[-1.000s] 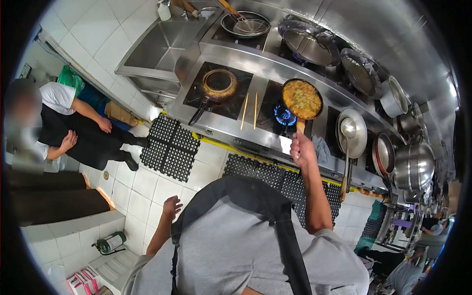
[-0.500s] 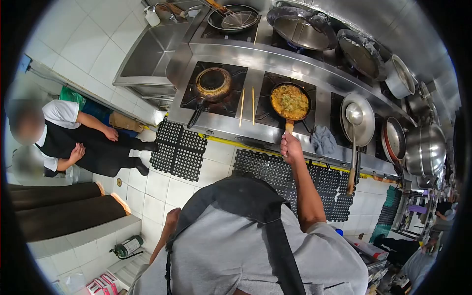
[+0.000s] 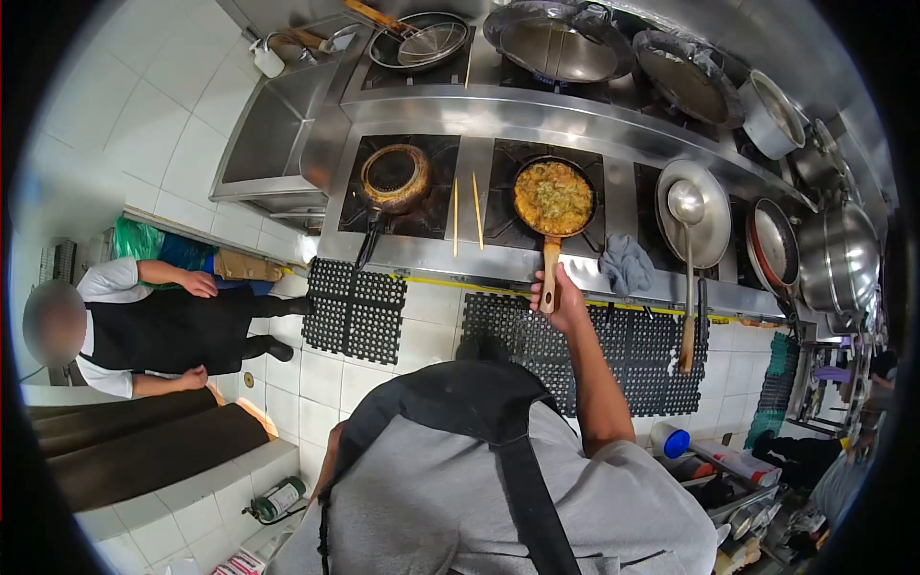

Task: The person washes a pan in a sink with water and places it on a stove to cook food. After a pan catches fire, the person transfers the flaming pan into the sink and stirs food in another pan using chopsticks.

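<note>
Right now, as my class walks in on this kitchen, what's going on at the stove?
The camera wearer's right hand holds the light wooden handle of a round black frying pan, which is over a burner on a steel stove and contains a golden, green-flecked food mixture. The left hand is out of sight. Two thin, straight, pale sticks lie left of the pan, and a crumpled grey-blue cloth lies to its right. Another person in a black apron stands at left.
</note>
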Available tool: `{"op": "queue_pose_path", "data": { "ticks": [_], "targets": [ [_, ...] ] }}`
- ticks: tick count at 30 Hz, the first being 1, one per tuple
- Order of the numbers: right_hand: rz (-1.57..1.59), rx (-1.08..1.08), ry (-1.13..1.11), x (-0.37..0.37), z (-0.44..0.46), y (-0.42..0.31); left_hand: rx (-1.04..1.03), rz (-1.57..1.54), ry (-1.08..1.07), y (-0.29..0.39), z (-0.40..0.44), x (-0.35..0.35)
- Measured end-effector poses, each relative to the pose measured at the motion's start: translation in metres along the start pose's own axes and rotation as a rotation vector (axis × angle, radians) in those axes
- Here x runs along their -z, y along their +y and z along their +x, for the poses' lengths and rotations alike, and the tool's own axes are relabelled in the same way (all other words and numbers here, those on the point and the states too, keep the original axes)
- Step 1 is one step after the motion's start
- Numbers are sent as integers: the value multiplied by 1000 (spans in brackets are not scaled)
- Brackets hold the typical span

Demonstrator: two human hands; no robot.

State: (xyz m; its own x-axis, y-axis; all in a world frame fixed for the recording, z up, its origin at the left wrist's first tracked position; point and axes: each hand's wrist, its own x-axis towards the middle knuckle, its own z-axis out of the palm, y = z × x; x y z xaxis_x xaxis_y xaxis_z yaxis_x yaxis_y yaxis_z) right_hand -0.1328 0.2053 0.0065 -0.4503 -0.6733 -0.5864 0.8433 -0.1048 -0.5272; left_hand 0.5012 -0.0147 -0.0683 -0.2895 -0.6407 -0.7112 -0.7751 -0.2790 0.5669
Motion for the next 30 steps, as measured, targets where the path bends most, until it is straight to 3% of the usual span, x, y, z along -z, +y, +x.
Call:
{"op": "queue_pose_path", "data": {
  "ticks": [6, 9, 10, 13, 14, 18, 22, 25, 27, 30],
  "targets": [
    [17, -5, -3, 3, -2, -3, -77, 93, -88, -12, 45, -6],
    [36, -50, -2, 4, 7, -3, -28, -34, -174, -44, 83, -6],
    [59, -30, -77, 11, 12, 1, 3, -62, -115, -18, 65, -8],
    [-16, 62, 82, -10, 5, 3, 193, -303, -1, 83, -6, -20],
    [-41, 77, 91, -14, 3, 2, 201, -192, 44, 97, -13, -19],
    [-75, 63, 186, -39, -6, -9, 236, -343, 88, 81, -9, -15],
    [-173, 46, 227, -97, -26, -14, 358, -367, 112, 51, 8, -19],
    [-242, 78, 107, -159, -24, -13, 159, -196, -65, -5, 31, -15],
    [-288, 100, 4, -208, -6, -12, 238, -156, -111, 8, 40, 4],
    [-171, 79, -175, -302, 48, -11, 47, -80, -140, 9, 78, 42]
  ]
}}
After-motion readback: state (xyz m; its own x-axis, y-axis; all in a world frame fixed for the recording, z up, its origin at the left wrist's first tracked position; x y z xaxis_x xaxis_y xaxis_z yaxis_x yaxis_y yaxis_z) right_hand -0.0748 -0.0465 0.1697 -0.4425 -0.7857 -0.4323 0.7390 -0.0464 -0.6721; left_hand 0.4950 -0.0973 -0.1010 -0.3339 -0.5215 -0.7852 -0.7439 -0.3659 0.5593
